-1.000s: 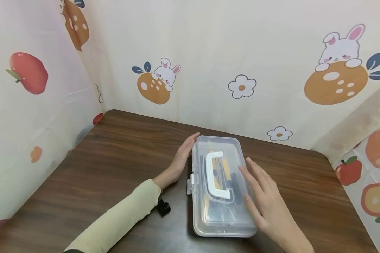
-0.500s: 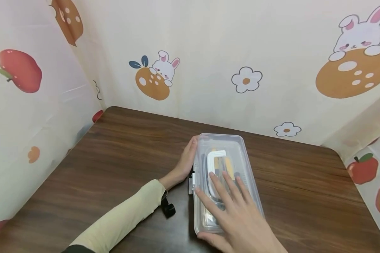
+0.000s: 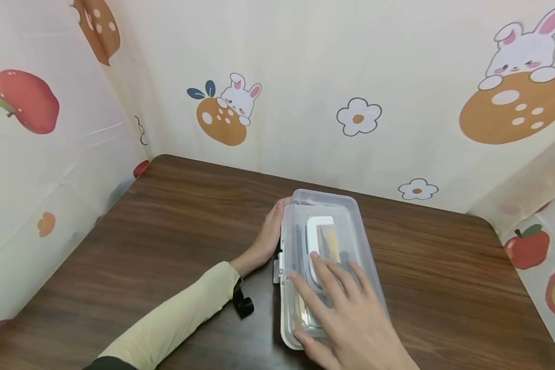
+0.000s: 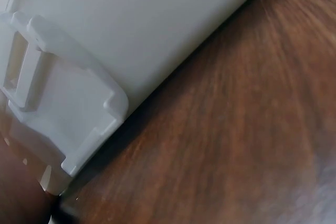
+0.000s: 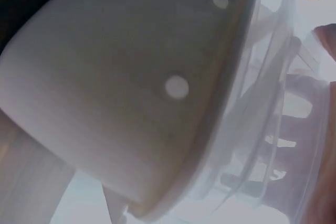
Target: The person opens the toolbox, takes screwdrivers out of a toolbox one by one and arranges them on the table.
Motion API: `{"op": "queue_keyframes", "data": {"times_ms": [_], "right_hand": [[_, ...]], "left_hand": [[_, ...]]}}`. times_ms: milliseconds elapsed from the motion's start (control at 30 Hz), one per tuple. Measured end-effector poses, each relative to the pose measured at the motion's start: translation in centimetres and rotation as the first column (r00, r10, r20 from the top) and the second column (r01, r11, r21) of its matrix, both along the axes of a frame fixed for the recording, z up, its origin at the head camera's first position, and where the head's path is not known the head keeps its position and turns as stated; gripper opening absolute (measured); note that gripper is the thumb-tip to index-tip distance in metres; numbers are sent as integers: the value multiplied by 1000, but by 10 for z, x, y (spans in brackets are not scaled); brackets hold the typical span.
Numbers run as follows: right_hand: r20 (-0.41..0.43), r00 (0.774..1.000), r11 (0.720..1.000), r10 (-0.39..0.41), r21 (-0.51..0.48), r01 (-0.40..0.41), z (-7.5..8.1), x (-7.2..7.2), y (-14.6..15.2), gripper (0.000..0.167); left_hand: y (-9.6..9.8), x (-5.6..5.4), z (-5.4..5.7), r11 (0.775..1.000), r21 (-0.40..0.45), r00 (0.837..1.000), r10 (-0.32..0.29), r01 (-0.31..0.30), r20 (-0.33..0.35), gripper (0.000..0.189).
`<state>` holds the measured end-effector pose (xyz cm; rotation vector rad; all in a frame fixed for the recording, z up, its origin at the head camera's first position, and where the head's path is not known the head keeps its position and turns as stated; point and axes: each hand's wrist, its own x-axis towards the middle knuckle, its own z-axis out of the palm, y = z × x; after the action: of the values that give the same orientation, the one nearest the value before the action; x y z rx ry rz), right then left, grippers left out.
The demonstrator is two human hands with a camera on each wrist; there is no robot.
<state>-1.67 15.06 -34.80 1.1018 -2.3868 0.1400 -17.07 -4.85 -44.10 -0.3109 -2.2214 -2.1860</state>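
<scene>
A clear plastic storage box (image 3: 370, 246) with a white handle (image 3: 312, 236) in its lid lies lengthwise on the table. Yellow and dark items show blurrily through the plastic. My left hand (image 3: 265, 239) stands along the far left side, fingers stretched toward the far corner. Over the near half of the lid my right hand (image 3: 351, 308) spreads its fingers, the index fingertip and thumb at the left edge. That hand hides part of the handle. On the left wall a white latch (image 4: 79, 98) hangs swung down. From the right wrist, the lid (image 5: 257, 124) stands slightly away from the box rim.
The brown wood-grain table (image 3: 189, 216) reaches back to a printed curtain (image 3: 305, 103) with rabbits and fruit. A small black object (image 3: 244, 306) hangs at the left wrist. More curtain encloses the left and right sides.
My right hand has moved left from the box's right side to lie over the lid. The left hand has stayed along the left wall. The lid outline has shifted slightly at the far end.
</scene>
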Motion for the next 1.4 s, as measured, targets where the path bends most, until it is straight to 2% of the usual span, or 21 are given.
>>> {"op": "queue_keyframes", "data": {"times_ms": [100, 233, 500, 700, 900, 1167, 1400], "right_hand": [[-4, 1000, 999, -4, -50, 4, 4, 0, 2, 67], [-33, 999, 988, 12, -151, -17, 8, -2, 5, 66], [-70, 995, 946, 72, -312, -90, 11, -6, 16, 69], [-93, 991, 901, 94, -416, -125, 10, -7, 24, 68], [-101, 987, 863, 126, -479, -159, 14, -7, 29, 64], [-112, 969, 780, 219, -577, -243, 17, -11, 38, 56], [-88, 968, 752, 234, -615, -238, 11, -15, 49, 55]], "left_hand": [[0, 1, -2, 1000, -10, 1000, 16, -15, 14, 57], [0, 1, -4, 1000, 6, 1000, 6, -6, 9, 52], [0, 1, -3, 998, 50, 999, -37, 36, 10, 44], [0, 0, -3, 998, 45, 999, -53, 52, 14, 42], [1, 0, -1, 998, 40, 999, -48, 48, -3, 41], [0, 1, 2, 997, -41, 998, -62, 61, -19, 42], [0, 2, 2, 999, -19, 999, -50, 50, -15, 40]]}}
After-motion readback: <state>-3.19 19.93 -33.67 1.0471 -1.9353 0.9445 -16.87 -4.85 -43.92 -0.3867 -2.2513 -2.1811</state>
